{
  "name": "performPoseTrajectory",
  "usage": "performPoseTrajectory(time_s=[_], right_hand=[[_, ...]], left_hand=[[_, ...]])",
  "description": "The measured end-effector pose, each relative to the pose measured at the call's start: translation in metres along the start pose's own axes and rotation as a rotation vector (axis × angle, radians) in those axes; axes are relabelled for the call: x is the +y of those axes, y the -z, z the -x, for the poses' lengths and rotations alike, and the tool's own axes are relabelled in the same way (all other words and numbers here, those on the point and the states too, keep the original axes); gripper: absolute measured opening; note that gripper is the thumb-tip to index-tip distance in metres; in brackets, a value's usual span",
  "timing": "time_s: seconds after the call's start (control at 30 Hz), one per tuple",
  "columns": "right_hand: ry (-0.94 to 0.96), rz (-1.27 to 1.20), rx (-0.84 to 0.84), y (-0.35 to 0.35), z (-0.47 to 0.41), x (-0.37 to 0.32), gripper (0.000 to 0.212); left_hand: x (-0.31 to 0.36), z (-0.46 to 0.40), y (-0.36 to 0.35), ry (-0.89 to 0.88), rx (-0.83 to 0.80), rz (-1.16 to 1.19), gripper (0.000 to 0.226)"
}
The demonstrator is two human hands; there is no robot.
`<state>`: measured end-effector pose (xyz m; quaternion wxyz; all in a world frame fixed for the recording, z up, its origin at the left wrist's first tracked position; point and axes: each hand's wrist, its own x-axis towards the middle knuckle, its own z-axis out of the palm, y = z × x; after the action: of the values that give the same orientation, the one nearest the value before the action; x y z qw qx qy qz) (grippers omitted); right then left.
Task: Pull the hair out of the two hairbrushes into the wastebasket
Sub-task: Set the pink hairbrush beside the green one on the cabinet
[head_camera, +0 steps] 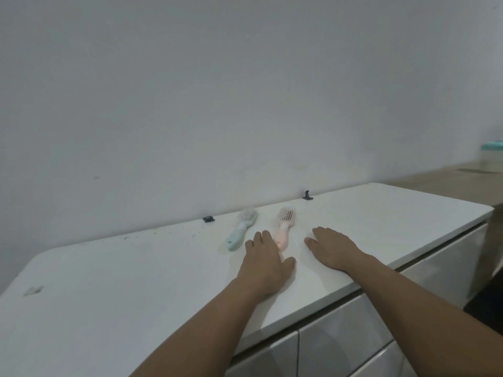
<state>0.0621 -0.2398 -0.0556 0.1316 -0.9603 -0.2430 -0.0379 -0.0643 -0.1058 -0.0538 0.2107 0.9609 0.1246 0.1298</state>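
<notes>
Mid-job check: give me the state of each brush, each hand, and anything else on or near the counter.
Blue hairbrush: flat on the counter, untouched.
Pink hairbrush: flat on the counter, handle end beside the left hand.
Left hand: flat, holding nothing.
Right hand: flat, holding nothing.
Jar: lid on, far right.
Wastebasket: not in view.
Hair in brushes: too small to tell.

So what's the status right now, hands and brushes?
Both hands flat on the counter, left hand, right hand, holding nothing. Blue brush, pink brush untouched. No wastebasket visible.
</notes>
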Motion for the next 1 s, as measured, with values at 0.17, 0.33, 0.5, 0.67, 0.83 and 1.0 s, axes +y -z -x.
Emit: performPoseTrajectory(time_s=[0.17,0.33,0.5,0.67,0.83,1.0], right_hand=[[0.037,0.069,-0.03,0.002,0.024,0.0,0.045],[0.037,0.095,-0.033,0.005,0.048,-0.001,0.044],[-0.009,-0.015,0.014,0.008,0.068,-0.002,0.051],[-0.091,-0.23,0.088,0.015,0.074,-0.004,0.053],[-0.09,-0.217,0.121,0.024,0.067,-0.016,0.059],[-0.027,-0.126,0.033,0.02,0.047,-0.016,0.075]], left_hand=[[0.003,0.029,0.004,0.027,-0.063,-0.128,0.076],[0.006,0.051,0.008,0.039,-0.126,-0.21,0.081],[0.005,0.066,0.007,0.026,-0.146,-0.253,0.078],[0.005,0.067,0.008,0.006,-0.129,-0.276,0.072],[0.005,0.067,0.004,-0.009,-0.095,-0.297,0.07],[0.004,0.068,0.001,-0.022,-0.069,-0.323,0.066]])
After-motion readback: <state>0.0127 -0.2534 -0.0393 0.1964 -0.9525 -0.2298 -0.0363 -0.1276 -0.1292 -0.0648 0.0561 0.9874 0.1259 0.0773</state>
